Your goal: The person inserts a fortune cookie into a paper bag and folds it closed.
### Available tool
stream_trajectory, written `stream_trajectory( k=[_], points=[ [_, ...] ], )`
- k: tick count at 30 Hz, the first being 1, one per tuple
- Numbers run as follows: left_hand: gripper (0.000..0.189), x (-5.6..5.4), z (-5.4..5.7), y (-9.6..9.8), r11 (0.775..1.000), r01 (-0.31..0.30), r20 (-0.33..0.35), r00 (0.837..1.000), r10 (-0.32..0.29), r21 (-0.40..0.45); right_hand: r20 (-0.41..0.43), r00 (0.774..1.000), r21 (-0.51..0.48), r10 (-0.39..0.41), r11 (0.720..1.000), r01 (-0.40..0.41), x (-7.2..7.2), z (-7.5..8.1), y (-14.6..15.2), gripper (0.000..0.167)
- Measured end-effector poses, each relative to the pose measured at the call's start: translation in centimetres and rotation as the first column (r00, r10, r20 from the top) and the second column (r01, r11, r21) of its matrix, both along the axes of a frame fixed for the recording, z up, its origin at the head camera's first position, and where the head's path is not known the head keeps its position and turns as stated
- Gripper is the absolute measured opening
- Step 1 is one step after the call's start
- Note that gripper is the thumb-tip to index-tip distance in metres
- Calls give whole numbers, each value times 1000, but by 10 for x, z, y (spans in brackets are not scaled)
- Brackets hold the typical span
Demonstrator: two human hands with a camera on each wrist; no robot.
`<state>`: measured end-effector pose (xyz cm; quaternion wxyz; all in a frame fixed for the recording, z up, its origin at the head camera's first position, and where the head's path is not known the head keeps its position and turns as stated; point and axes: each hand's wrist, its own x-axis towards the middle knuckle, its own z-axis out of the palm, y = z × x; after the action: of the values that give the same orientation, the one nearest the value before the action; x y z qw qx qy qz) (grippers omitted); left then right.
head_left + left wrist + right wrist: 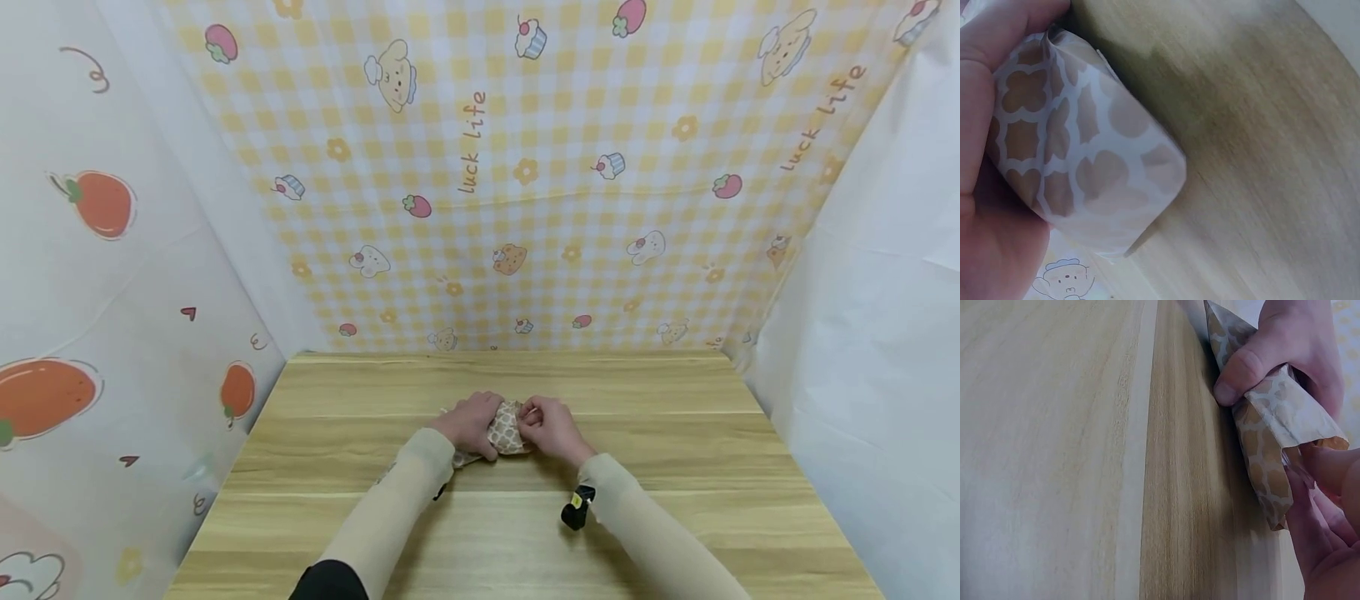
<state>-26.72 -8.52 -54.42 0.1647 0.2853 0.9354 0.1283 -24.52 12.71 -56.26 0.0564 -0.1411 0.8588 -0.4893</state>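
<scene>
A small paper bag [506, 429] with a brown-and-white lattice pattern lies on its side on the wooden table, creased and puffed out. My left hand [471, 422] grips it across the middle from above; in the right wrist view the left thumb [1238, 378] presses along its near side. At the bag's right end is an open mouth [1294, 450] with a brown inner side. My right hand [553, 429] has its fingers curled there, pinching the edge of that mouth. Some fingertips are hidden inside it. In the left wrist view the bag's folded, pointed end [1160, 169] sticks out past the left hand.
The wooden table [337, 517] runs back to a yellow checked cloth [450, 233] with cartoon prints. White sheeting hangs on both sides, the left sheet [150, 292] printed with fruit. A black wrist camera [576, 510] sits under the right sleeve.
</scene>
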Motion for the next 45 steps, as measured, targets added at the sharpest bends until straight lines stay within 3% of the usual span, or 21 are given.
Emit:
stream_trajectory(
  k=[10,17,20,26,33,45],
  points=[
    [90,0,2,3,999,32,-26,999,-32,11,-1,1000,-33,15,999,-15,0,-3,-5,13],
    [82,0,4,4,998,63,-63,996,-62,24,20,987,-120,159,981,-156,0,-7,-7,25],
    [80,-1,2,4,998,65,-75,995,-63,25,26,983,-154,180,973,-174,-1,-10,-6,25],
    [75,-2,-1,4,996,73,-74,995,-69,50,40,977,-130,208,971,-201,-3,-18,-1,24],
    [71,-1,-1,5,994,95,-83,992,-91,48,85,951,-171,298,944,-281,-5,-23,1,31],
    [63,-3,-3,7,989,116,-120,987,-105,88,97,939,-50,331,943,-328,-4,-14,1,22]
  ],
)
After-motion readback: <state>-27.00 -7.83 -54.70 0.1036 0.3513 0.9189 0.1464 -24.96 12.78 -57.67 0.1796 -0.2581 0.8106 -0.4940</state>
